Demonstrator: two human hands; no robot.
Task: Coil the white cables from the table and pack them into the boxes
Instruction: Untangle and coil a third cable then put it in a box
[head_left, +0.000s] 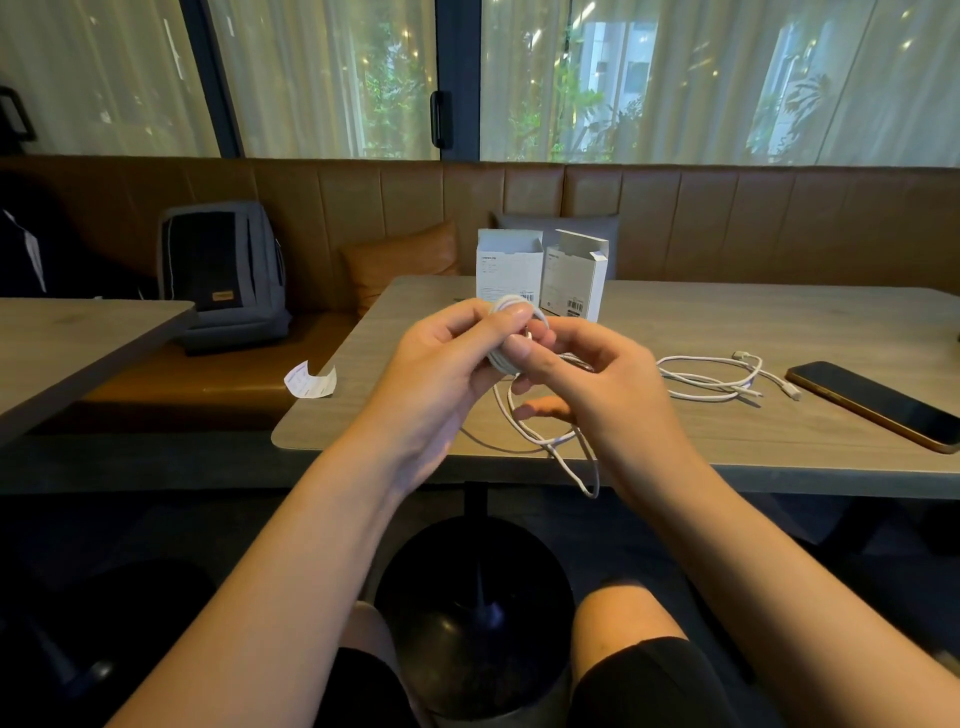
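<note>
white cable (519, 332) was mid-coiling: left hand (447, 358) gripped the coil, right hand (597, 374) pinched the next loop; its loose tail (566, 447) wanted winding before boxing.

**Surfaces and materials, as seen**

Grey wood-grain table top (727, 332): matt, smooth. Two white cardboard boxes (540, 273): matt paper stock, printed labels. Thin white cable being coiled (524, 415): smooth plastic sheath, slight sheen. Second loose white cable (717, 376) on the table: same finish. Black slab phone with gold-tone rim (878, 402): glossy glass face, reflective. Curled white paper slip (310, 382): matt. Tan bench upholstery (675, 218): leather-look, soft sheen. Grey fabric backpack (223, 270): woven, matt. Sheer cloth curtains (322, 78).
</note>
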